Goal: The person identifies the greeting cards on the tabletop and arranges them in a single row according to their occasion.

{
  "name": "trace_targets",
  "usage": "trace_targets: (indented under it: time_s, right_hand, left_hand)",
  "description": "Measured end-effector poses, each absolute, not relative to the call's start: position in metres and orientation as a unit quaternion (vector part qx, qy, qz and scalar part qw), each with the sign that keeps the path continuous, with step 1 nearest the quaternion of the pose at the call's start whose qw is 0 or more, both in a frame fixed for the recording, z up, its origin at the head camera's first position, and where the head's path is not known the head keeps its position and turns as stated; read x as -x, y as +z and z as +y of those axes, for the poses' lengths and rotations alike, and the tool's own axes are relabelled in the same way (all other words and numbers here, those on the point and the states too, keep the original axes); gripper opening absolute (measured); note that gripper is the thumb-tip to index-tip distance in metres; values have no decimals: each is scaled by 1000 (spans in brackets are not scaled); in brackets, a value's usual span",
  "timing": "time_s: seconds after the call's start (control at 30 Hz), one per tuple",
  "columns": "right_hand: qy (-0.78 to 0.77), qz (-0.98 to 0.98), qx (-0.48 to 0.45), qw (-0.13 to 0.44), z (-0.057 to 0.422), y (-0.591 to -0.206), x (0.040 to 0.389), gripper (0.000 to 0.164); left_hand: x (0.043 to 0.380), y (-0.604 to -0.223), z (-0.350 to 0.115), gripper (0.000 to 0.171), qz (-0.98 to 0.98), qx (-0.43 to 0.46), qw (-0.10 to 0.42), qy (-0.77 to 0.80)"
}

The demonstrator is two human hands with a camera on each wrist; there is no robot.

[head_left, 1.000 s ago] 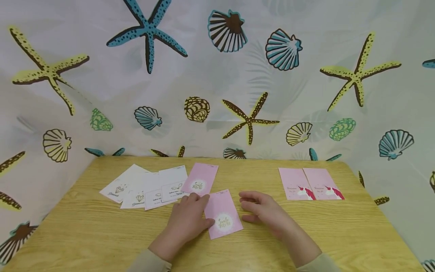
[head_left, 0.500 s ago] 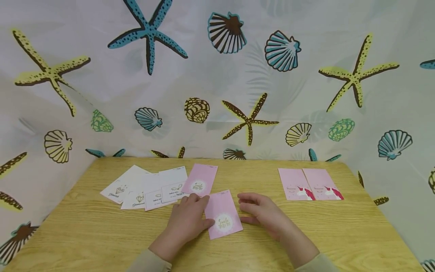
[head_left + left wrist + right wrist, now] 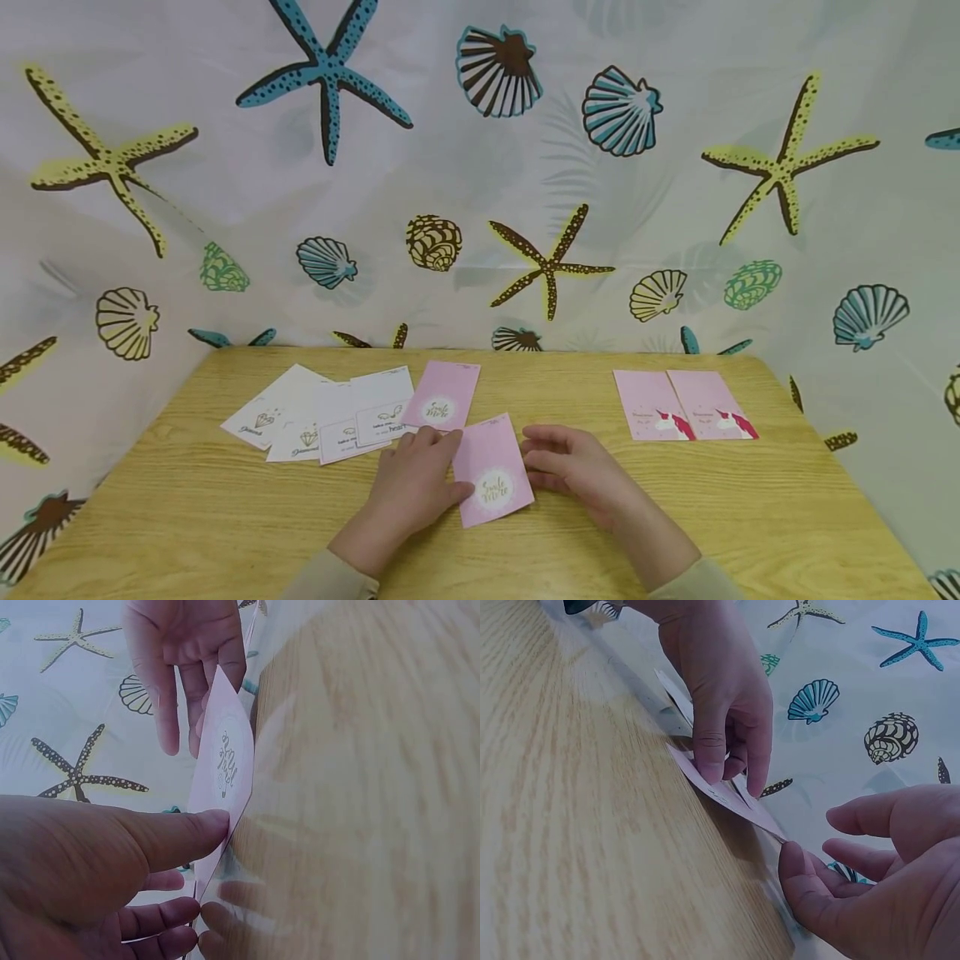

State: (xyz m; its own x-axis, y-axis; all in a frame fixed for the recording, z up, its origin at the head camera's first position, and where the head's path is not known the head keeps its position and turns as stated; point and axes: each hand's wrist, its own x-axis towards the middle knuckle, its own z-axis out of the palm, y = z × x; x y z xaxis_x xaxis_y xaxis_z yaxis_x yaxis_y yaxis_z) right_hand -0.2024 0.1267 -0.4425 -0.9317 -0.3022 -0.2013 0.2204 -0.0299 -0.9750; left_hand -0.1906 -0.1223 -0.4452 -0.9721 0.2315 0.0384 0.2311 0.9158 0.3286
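A pink card with gold "Smile More" lettering lies at the table's middle, its right edge bowed up off the wood. The left hand holds its left side, thumb on the printed face and forefinger at the upper left edge. At the lifted right edge is the right hand; in the right wrist view its thumb touches the card's corner, while the other fingers stay apart and loosely bent. A matching pink card lies just beyond the left hand.
Several overlapping white cards with diamond and heart designs spread at the back left. Two pink unicorn cards, a left one and a right one, lie side by side at the back right. A shell-patterned cloth hangs behind the wooden table.
The right hand has moved slightly left to meet the near card's right edge. That edge has risen and bowed. The left hand has stayed in place.
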Motion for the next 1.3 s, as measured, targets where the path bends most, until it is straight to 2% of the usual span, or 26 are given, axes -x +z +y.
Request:
trace_targets:
  time_s: [0.73, 1.3]
  right_hand:
    - [-685, 706, 53, 172, 128, -448, 203, 40]
    - [-678, 721, 22, 139, 155, -426, 212, 40]
  left_hand:
    - [192, -445, -118, 73, 980, -116, -4, 160]
    - [198, -441, -105, 60, 947, -140, -20, 288]
